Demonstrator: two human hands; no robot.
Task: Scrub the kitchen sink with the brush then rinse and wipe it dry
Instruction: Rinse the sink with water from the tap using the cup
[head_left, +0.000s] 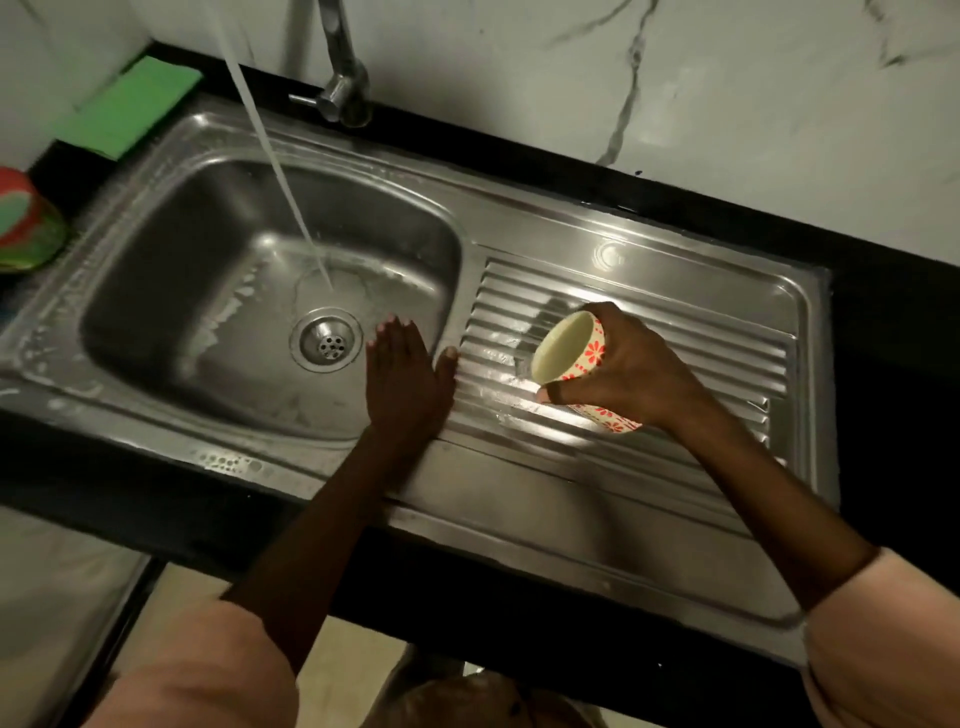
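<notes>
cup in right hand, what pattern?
Cream cup with red-orange flowers, plain inside; head view.

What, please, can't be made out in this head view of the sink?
- Tap spout: cut off by the top edge.
- Cup contents: mouth tilted away, and the right hand covers its side.
- Red-green thing: cut by the left edge, blurred.
- Brush: not in view.

1. We see a home kitchen: a stainless steel sink (270, 291) with a ribbed drainboard (649, 332) set in a black desk (883, 260).
2. We note a running tap (340, 67), a marble-patterned wall (675, 78) and a green cloth (130, 104).
</notes>
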